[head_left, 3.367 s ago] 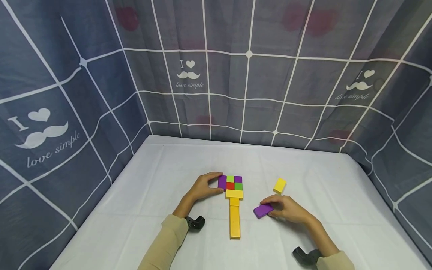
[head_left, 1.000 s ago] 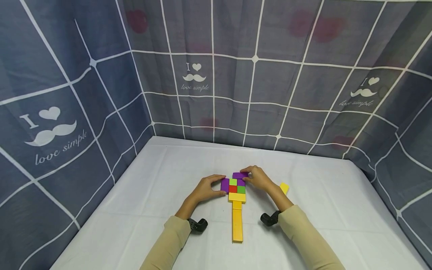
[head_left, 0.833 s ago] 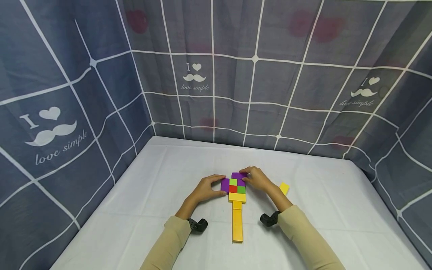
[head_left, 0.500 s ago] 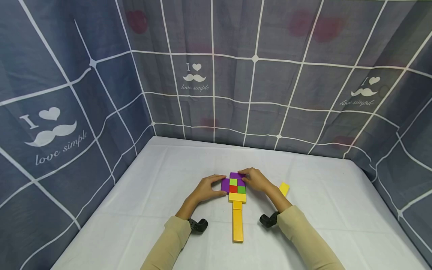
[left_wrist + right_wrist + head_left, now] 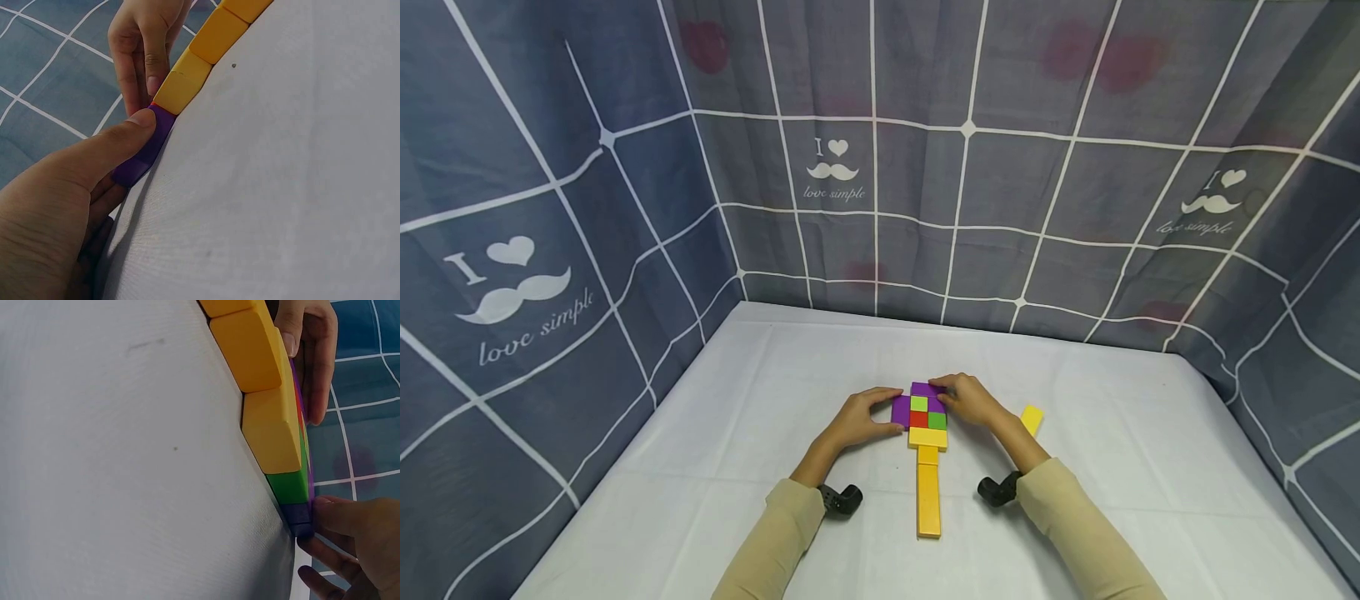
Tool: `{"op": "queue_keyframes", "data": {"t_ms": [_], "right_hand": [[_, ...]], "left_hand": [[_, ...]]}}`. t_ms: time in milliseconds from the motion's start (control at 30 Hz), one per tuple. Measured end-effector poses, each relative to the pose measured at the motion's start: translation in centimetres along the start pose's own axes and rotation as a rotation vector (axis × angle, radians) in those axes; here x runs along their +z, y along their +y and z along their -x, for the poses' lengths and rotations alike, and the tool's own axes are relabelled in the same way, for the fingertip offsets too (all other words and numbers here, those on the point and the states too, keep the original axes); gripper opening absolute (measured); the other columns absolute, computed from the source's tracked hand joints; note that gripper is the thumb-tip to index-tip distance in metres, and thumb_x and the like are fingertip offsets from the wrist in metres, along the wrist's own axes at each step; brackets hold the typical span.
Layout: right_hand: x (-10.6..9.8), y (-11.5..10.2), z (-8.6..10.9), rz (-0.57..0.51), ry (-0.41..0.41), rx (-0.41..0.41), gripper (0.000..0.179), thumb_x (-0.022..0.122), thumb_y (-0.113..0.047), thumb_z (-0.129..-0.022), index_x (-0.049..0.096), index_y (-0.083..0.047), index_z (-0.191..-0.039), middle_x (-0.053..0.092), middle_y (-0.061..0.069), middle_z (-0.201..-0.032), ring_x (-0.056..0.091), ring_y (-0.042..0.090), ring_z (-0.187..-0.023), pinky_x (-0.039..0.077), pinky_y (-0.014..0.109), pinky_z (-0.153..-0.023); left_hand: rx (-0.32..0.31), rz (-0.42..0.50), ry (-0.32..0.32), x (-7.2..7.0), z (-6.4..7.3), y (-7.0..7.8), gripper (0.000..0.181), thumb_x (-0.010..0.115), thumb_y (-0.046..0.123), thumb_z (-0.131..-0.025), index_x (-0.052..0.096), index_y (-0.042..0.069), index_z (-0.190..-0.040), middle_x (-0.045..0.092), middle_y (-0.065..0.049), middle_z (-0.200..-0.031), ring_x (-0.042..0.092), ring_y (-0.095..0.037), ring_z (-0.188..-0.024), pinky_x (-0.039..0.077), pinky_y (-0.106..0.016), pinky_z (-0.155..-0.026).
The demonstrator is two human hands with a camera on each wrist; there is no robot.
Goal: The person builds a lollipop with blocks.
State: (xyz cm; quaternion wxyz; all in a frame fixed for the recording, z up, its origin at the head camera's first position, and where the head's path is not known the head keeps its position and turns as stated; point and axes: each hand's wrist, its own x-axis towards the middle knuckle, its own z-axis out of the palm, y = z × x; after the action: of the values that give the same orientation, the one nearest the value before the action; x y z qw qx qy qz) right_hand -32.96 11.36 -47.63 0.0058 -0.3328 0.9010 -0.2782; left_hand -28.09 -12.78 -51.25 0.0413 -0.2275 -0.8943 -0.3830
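On the white table, flat blocks form a figure: lime (image 5: pixel 918 404), red (image 5: pixel 919 419), green (image 5: pixel 937 421) and small purple squares, with a wide yellow block (image 5: pixel 927 438) below them. Along the figure's left side stands a purple block (image 5: pixel 900 412); my left hand (image 5: pixel 857 418) grips its two ends between thumb and fingers. Another purple block (image 5: pixel 922 389) lies across the far edge, against the squares. My right hand (image 5: pixel 972 402) pinches its right end, thumb near the small purple square. In the right wrist view, the yellow block (image 5: pixel 272 431) hides part of the figure.
A small yellow block (image 5: pixel 928 455) and a long one (image 5: pixel 928 500) run toward me as a stem. Right of the figure lies a loose yellow block (image 5: pixel 1033 418), partly covered by the right forearm. Gridded curtains (image 5: pixel 917 175) surround the table.
My right hand has carried its purple block from the table's right to the figure's far edge, then slid it left into line with the squares. My left hand has stayed at its block.
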Motion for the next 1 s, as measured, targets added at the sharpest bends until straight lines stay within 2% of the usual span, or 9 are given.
{"op": "queue_keyframes", "data": {"t_ms": [200, 333, 467, 600, 800, 1000], "right_hand": [[0.1, 0.4, 0.5, 0.011, 0.074, -0.054, 0.034, 0.063, -0.004, -0.085, 0.059, 0.003, -0.119, 0.059, 0.018, -0.119, 0.052, 0.035, -0.113, 0.039, 0.05, -0.097], [-0.2, 0.6, 1.8, -0.011, 0.138, -0.046, 0.036, 0.063, -0.007, -0.086, 0.059, 0.0, -0.121, 0.055, 0.017, -0.125, 0.048, 0.037, -0.116, 0.036, 0.054, -0.097], [-1.5, 0.8, 3.5, -0.083, 0.171, -0.001, 0.035, 0.062, -0.009, -0.088, 0.059, -0.003, -0.122, 0.056, 0.013, -0.124, 0.047, 0.034, -0.118, 0.036, 0.053, -0.098], [-3.0, 1.3, 5.5, -0.094, 0.212, 0.049, 0.037, 0.064, -0.014, -0.088, 0.058, -0.006, -0.124, 0.056, 0.012, -0.125, 0.047, 0.034, -0.118, 0.037, 0.053, -0.097], [-4.9, 2.6, 8.7, -0.081, 0.263, 0.161, 0.048, 0.066, -0.022, -0.087, 0.052, -0.006, -0.13, 0.052, 0.021, -0.126, 0.046, 0.04, -0.115, 0.041, 0.057, -0.089], [-5.5, 4.2, 11.6, -0.049, 0.284, 0.274, 0.059, 0.066, -0.028, -0.086, 0.045, -0.003, -0.135, 0.05, 0.027, -0.124, 0.047, 0.047, -0.11, 0.04, 0.059, -0.087]], "left_hand": [[0.013, -0.002, 0.007, 0.0, 0.0, 0.0, 0.066, 0.076, 0.044, -0.072, 0.055, 0.016, -0.129, 0.055, 0.001, -0.128, 0.047, -0.017, -0.121, 0.036, -0.036, -0.102], [0.017, 0.0, 0.008, 0.1, 0.0, 0.0, 0.067, 0.076, 0.044, -0.072, 0.056, 0.015, -0.129, 0.055, 0.001, -0.128, 0.047, -0.017, -0.121, 0.036, -0.036, -0.102], [0.011, -0.002, 0.011, 0.1, 0.0, 0.0, 0.067, 0.076, 0.045, -0.072, 0.056, 0.016, -0.129, 0.055, 0.001, -0.128, 0.047, -0.017, -0.121, 0.037, -0.036, -0.102], [0.017, 0.0, 0.01, 0.0, 0.0, -0.1, 0.067, 0.076, 0.044, -0.072, 0.056, 0.017, -0.129, 0.055, 0.001, -0.128, 0.046, -0.017, -0.121, 0.037, -0.036, -0.102], [0.021, -0.001, 0.007, 0.1, 0.0, -0.1, 0.067, 0.076, 0.044, -0.072, 0.055, 0.017, -0.129, 0.055, 0.001, -0.129, 0.046, -0.016, -0.122, 0.036, -0.035, -0.102], [0.015, -0.002, 0.01, 0.1, -0.1, -0.2, 0.067, 0.076, 0.045, -0.071, 0.056, 0.017, -0.129, 0.055, 0.001, -0.128, 0.047, -0.017, -0.121, 0.037, -0.036, -0.102]]}}
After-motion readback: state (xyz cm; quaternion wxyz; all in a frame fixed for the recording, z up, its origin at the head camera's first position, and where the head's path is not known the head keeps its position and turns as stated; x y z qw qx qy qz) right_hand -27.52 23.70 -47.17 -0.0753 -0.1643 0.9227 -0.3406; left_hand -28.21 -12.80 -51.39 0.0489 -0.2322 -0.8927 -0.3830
